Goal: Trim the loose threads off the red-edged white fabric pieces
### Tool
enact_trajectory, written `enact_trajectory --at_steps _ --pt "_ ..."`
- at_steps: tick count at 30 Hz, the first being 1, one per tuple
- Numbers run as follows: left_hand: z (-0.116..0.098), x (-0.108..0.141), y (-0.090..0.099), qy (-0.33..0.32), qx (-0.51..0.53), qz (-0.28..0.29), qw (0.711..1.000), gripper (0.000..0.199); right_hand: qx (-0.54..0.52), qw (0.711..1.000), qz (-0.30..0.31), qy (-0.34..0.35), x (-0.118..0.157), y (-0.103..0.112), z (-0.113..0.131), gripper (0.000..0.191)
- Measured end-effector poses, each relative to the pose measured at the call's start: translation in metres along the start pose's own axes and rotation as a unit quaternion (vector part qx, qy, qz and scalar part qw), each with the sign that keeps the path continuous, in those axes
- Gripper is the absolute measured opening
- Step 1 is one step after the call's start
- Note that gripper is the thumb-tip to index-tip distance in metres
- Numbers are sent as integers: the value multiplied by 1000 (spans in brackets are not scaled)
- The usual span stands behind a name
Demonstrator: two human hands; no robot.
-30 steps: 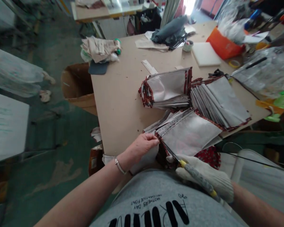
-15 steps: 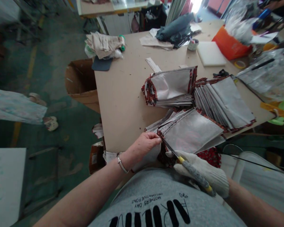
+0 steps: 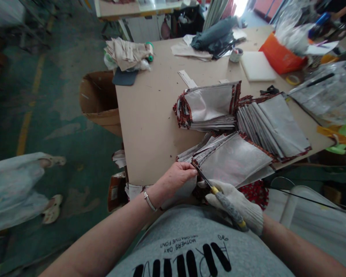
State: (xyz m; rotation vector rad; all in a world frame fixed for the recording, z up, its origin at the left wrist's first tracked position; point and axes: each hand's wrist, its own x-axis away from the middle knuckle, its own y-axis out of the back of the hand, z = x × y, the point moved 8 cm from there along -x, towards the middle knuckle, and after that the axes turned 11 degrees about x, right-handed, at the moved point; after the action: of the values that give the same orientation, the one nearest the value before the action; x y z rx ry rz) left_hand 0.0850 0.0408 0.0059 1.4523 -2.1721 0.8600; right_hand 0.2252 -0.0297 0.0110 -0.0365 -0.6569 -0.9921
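Note:
A tool with a thin dark shaft and a grey-wrapped handle with yellow ends lies in my right hand, which wears a white knitted glove and is closed round it. The tool's tip reaches the corner of the nearest stack of silvery-grey pieces with red patterned edges. At that same corner my bare left hand pinches the edge of a grey piece between thumb and fingers. Two more stacks lie beyond, one at the back and one to the right.
The beige table also bears folded beige cloth, dark cloth, a white block and an orange bag. An open cardboard box stands at its left. Another person's feet and pale clothing show on the left.
My gloved right hand has moved a little left and up with the tool, toward the stack's corner. My left hand stays nearly still. The person at the left has moved nearer.

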Motion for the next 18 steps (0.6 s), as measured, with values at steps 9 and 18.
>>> enact_trajectory --at_steps 9,18 --pt "-4 -2 -2 -9 -2 -1 1000 15 123 992 10 -26 -3 1 -3 50" --pt "-9 -3 1 -21 -26 -5 999 13 78 996 -15 -39 -10 -2 -5 44"
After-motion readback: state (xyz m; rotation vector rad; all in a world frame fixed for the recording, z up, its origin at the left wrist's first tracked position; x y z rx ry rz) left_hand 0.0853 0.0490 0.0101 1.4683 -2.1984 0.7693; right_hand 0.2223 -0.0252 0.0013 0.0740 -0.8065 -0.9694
